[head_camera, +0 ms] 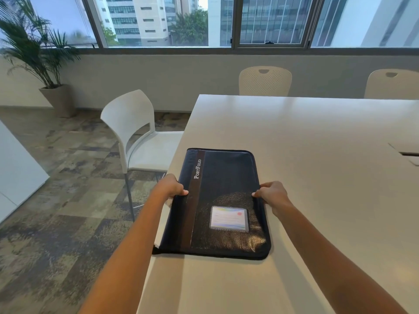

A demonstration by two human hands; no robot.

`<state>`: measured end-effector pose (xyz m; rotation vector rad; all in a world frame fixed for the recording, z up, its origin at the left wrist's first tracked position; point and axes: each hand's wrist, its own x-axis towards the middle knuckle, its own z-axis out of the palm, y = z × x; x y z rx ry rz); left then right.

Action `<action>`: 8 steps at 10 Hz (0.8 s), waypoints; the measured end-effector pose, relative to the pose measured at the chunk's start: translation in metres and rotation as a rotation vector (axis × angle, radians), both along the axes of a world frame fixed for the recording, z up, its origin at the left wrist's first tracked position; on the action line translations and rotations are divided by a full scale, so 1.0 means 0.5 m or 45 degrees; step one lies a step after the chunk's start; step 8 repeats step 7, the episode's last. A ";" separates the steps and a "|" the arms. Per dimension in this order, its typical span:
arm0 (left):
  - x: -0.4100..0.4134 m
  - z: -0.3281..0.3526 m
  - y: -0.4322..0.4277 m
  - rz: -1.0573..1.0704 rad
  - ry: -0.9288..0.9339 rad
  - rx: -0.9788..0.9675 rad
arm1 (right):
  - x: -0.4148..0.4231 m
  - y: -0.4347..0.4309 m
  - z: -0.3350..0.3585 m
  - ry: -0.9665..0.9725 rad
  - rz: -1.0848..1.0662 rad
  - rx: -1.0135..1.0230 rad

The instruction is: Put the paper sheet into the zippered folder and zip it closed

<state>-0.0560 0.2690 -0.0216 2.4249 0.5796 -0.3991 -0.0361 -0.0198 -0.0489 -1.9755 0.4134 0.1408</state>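
A black zippered folder (223,189) marked "PortFolio", with a card window on its cover, lies closed on the white table (306,137) near the table's left edge. Its near left corner hangs slightly over that edge. My left hand (169,185) grips the folder's left side, thumb on the cover. My right hand (272,193) grips the right side the same way. No paper sheet is in sight.
A white chair (136,132) stands just left of the table, close to the folder. Two cream chairs (265,81) are at the far side. A cable hatch (408,152) sits in the table at right. A potted palm (45,64) stands by the window.
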 end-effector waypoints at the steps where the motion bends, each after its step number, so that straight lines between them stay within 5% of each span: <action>1: 0.002 0.002 0.001 -0.009 0.009 0.012 | 0.001 -0.001 -0.005 -0.005 0.020 -0.042; 3: 0.008 0.003 -0.007 -0.015 0.052 0.093 | -0.002 -0.003 -0.009 -0.021 0.079 -0.114; 4: 0.004 0.014 -0.042 -0.024 -0.039 0.447 | -0.015 -0.008 -0.006 -0.112 0.118 -0.196; 6: 0.020 0.036 -0.167 -0.031 -0.647 0.605 | -0.013 -0.044 0.029 -0.409 0.157 -0.486; 8: 0.035 0.049 -0.222 -0.121 -0.721 0.641 | -0.008 -0.058 0.059 -0.555 0.107 -0.579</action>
